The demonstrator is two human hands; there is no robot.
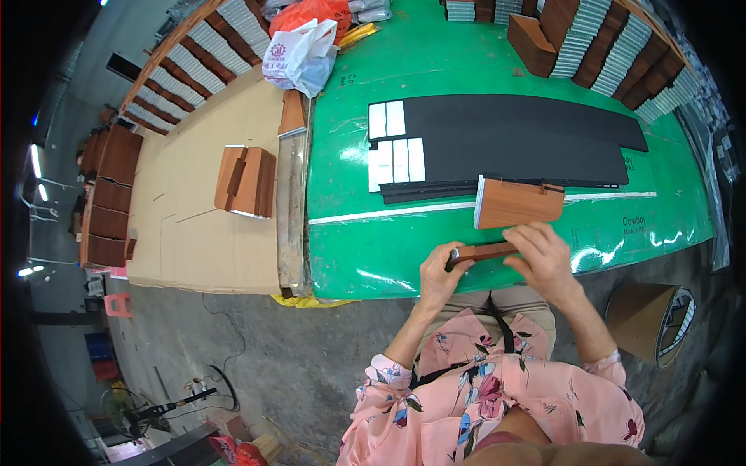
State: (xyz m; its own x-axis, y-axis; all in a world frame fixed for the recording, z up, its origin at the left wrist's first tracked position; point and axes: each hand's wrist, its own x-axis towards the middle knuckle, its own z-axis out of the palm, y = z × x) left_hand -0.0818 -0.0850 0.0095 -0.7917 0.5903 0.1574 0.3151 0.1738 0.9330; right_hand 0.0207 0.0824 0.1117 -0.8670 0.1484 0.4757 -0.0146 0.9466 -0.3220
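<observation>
This was a workshop or small factory, to judge by the wide green-covered work table [365, 264] and the cardboard-topped table [171, 256] beside it, both bearing rows of matching brown pieces [563, 23]. Black sheets [521, 144] lay piled on the green one, the bare grey floor [264, 334] looked like concrete, and tube lights [36, 161] shone off to the left.

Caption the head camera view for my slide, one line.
Left hand grips a brown piece, right hand at its other end, at a green tabletop with black panels beyond.
</observation>
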